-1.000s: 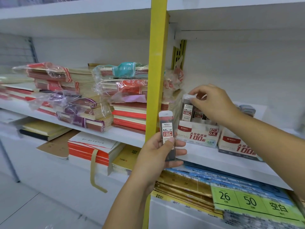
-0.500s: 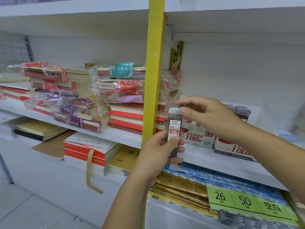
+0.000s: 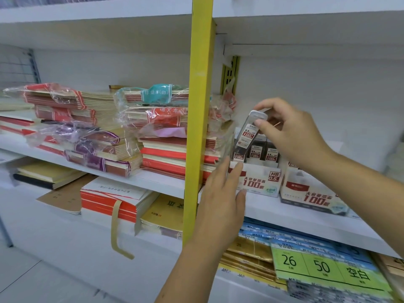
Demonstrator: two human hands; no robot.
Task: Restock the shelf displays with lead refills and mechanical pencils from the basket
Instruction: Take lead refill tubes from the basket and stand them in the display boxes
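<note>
Your left hand [image 3: 220,193] is blurring with motion, so its fingertips are hard to make out. Its fingers are lying straight and slightly spread, holding nothing, just in front of the left corner of the display box [image 3: 260,182]; whether they are touching it, I cannot tell. Your right hand [image 3: 293,136] is pinching the lead refill case [image 3: 248,134] by its white cap between thumb and forefinger. The case is hanging tilted, left of and below that hand, with its lower end meeting the front row of cases in the box; whether it is already seated, I cannot tell. Your right forearm is hiding the top of the second display box [image 3: 312,195].

Half a second ago your left hand was gripping that case while your right was taking its cap. Now the right is carrying it alone, and the left has let go.

Just left of your left hand, the yellow post [image 3: 197,127] is standing upright, covering part of the wrapped notebook stacks [image 3: 122,132] beyond it. Below your right forearm, green price cards [image 3: 323,266] are lying flat.
</note>
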